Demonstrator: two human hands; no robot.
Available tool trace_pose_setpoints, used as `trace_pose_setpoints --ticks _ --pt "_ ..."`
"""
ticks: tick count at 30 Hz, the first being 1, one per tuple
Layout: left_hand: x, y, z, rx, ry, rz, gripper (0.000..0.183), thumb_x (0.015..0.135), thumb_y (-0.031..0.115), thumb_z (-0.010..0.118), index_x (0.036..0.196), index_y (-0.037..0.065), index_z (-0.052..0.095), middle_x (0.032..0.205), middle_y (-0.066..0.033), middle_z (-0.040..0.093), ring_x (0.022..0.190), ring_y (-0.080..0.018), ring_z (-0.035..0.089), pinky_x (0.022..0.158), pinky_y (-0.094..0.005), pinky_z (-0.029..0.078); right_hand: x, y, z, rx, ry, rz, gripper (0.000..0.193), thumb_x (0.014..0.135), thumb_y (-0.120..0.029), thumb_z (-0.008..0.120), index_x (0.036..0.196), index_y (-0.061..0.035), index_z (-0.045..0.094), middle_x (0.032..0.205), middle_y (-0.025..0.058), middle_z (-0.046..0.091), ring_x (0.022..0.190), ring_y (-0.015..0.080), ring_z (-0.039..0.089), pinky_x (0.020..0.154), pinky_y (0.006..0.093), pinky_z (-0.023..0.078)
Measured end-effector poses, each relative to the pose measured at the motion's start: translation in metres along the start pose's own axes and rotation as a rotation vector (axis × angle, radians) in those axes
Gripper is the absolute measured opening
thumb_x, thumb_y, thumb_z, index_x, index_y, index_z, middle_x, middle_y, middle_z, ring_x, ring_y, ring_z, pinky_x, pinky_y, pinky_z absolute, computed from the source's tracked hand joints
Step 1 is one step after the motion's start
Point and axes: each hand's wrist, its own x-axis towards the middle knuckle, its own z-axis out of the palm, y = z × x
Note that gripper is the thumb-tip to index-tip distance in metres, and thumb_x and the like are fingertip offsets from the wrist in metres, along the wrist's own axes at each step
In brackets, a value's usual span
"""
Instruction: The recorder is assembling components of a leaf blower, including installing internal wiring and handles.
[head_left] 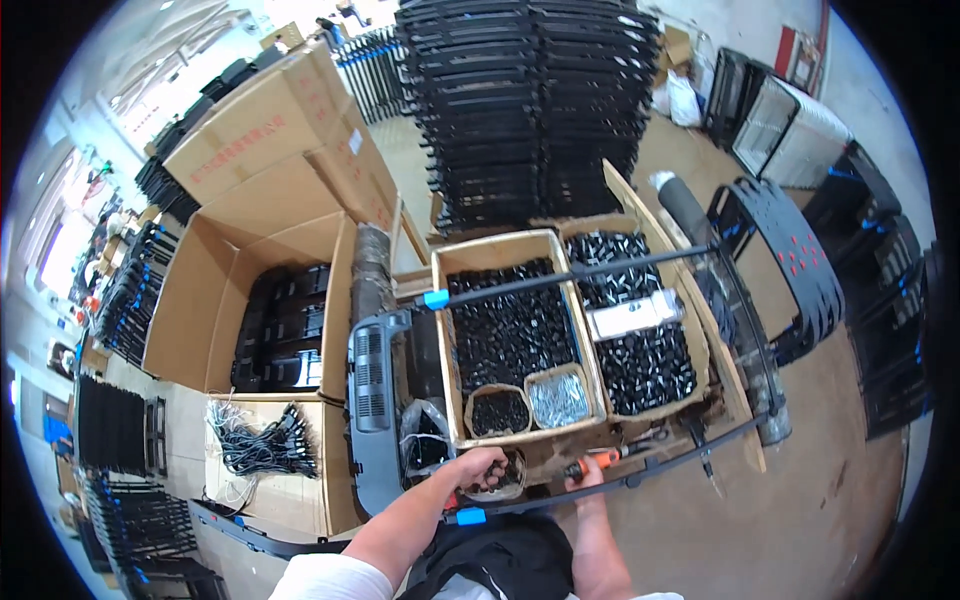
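Note:
My left hand [484, 467] reaches into a small round tub [511, 487] at the near edge of the bench. Its fingers are curled together; what they hold, if anything, is hidden. My right hand [588, 478] is wrapped around an orange power screwdriver [596, 463], whose dark tip points right. A black tubular frame [520, 290] with a dark plastic end panel [377, 400] lies across the bench, its near rail passing by both hands. Bits of blue tape [436, 299] wrap the rails. Beyond the hands sit small tubs of dark screws [499, 411] and silvery screws [558, 399].
Two cartons of small black parts [510, 325] stand behind, with a white box [635, 315] on the right one. At left, an open carton [190, 300] holds black panels; a cable bundle [268, 443] lies before it. Stacked black frames [530, 100] rise at the back.

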Motion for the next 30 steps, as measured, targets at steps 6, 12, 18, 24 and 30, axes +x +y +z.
trace_pose_setpoints --ticks 6,12,18,24,30 --pt "-0.043 -0.01 -0.025 -0.193 -0.204 0.071 0.02 0.098 0.029 0.052 0.082 0.017 0.05 0.067 0.0077 0.033 0.051 -0.0087 0.028 0.047 -0.0277 0.018 -0.093 -0.051 0.035 0.174 -0.039 0.126 0.038 0.096 -0.027 0.063 0.133 -0.0195 0.064 0.085 0.0053 0.067 0.076 0.0244 0.066 0.05 0.0456 0.05" --pt "-0.076 0.001 -0.016 -0.512 -0.652 0.342 0.023 0.102 0.026 0.05 0.084 0.012 0.049 0.063 0.0037 0.038 0.046 -0.0099 0.032 0.041 -0.0266 0.024 -0.147 -0.069 -0.03 -0.039 -0.257 -0.101 0.047 0.096 -0.02 0.066 0.14 -0.0108 0.055 0.097 0.0087 0.07 0.089 0.0258 0.07 0.081 0.042 0.061" --pt "-0.102 -0.012 0.007 -0.675 -0.75 0.542 0.025 0.106 0.028 0.053 0.089 0.01 0.052 0.068 0.0006 0.043 0.049 -0.0115 0.035 0.043 -0.0268 0.028 -0.251 -0.087 0.028 -0.293 -0.061 -0.397 0.04 0.098 -0.016 0.07 0.134 -0.0045 0.057 0.103 0.0107 0.071 0.092 0.0242 0.07 0.078 0.0393 0.058" --pt "-0.098 -0.032 0.024 -0.712 -0.516 0.637 0.026 0.106 0.029 0.056 0.107 0.005 0.066 0.088 -0.0057 0.061 0.073 -0.0176 0.058 0.056 -0.0263 0.041 -0.285 -0.129 0.116 -0.564 -0.507 -0.919 0.059 0.09 -0.009 0.074 0.141 -0.0043 0.045 0.107 0.0131 0.072 0.099 0.0257 0.072 0.085 0.0379 0.06" --pt "-0.094 -0.043 0.033 -0.79 -0.233 0.654 0.029 0.106 0.022 0.058 0.122 0.001 0.07 0.099 -0.0032 0.07 0.085 -0.0138 0.065 0.066 -0.0242 0.048 -0.317 -0.156 0.219 -1.05 -0.872 -1.13 0.058 0.081 -0.004 0.086 0.133 0.0002 0.061 0.131 0.0167 0.07 0.115 0.0227 0.07 0.101 0.0363 0.056"
